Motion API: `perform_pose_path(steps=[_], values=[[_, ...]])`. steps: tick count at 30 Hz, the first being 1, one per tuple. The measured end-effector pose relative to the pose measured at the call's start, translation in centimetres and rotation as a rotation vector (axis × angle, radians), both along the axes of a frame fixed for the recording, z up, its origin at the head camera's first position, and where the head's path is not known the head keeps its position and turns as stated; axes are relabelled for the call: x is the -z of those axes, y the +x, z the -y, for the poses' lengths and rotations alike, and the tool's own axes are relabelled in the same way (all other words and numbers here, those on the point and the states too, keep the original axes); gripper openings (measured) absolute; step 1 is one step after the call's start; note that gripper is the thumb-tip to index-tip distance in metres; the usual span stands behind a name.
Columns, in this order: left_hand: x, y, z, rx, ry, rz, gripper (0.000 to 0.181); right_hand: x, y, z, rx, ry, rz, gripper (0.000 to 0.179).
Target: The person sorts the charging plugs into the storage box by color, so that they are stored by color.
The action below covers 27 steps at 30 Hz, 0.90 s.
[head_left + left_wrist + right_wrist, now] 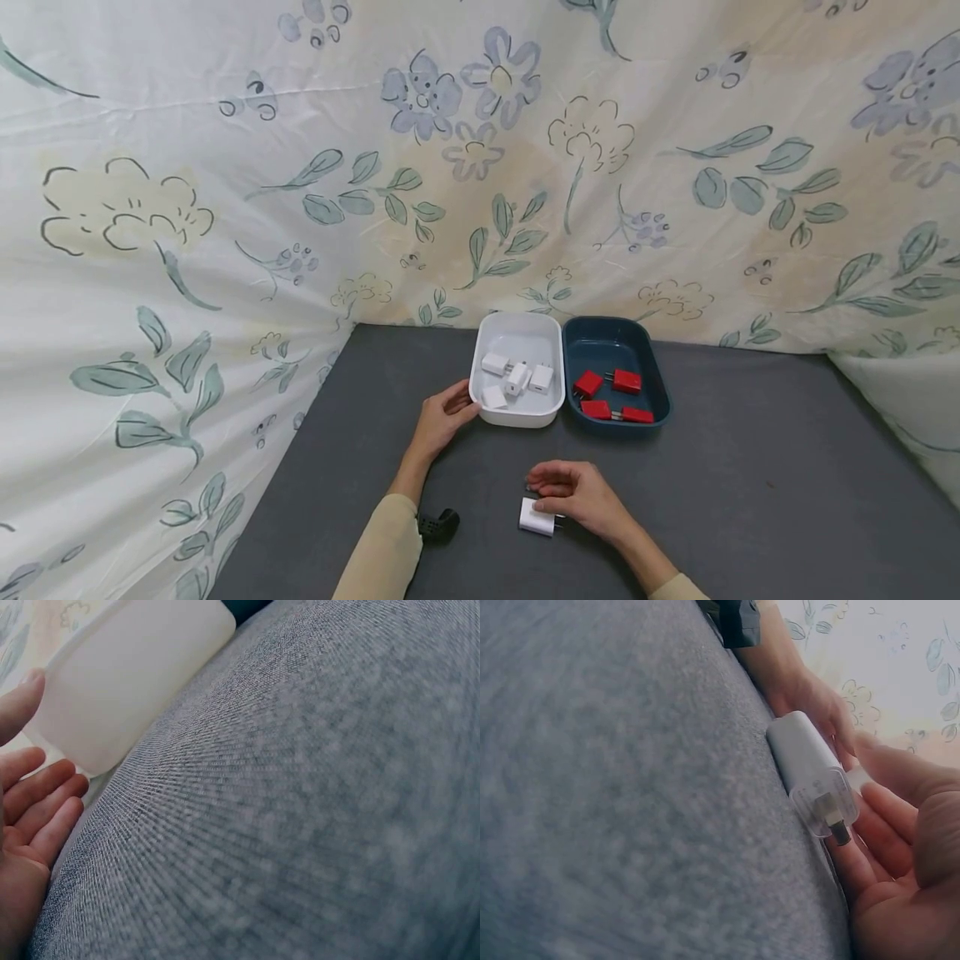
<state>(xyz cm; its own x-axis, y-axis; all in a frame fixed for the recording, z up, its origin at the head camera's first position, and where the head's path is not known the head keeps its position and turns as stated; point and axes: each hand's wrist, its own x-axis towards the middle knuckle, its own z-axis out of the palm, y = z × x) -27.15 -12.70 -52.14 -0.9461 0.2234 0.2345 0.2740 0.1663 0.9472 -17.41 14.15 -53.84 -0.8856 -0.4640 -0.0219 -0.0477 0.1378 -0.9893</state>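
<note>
A white charger plug [537, 517] lies on the dark cloth, its metal prongs toward the right. My right hand [576, 497] is right at it, the thumb over its top edge and the fingers on its far side. In the right wrist view the charger plug [810, 769] rests on the cloth, beside loosely bent fingers [885, 832] that are not closed round it. My left hand [444, 417] is at the left side of a white tray [521, 419], its fingers relaxed near the wall. Several white charger plugs [516, 379] lie in that tray.
A dark blue tray [619, 429] stands against the white one's right side, with several red charger plugs [626, 381] in it. A floral curtain [450, 167] hangs behind the table and along its left side. A black strap [438, 526] is on my left wrist.
</note>
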Motion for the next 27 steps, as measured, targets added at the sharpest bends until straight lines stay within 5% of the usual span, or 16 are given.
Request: perform_pose_path(steps=[11, 17, 27], values=[[0.1, 0.0, 0.0, 0.001, -0.004, 0.001, 0.059, 0.4, 0.0, -0.5, -0.079, 0.008, -0.047, 0.045], [0.0, 0.0, -0.1, 0.000, -0.013, 0.010, 0.059, -0.8, 0.5, -0.6, -0.130, 0.030, -0.070, 0.046], [-0.1, 0.1, -0.1, -0.011, -0.014, 0.025, 0.060, 0.7, 0.0, -1.0, -0.215, 0.014, -0.241, 0.054]])
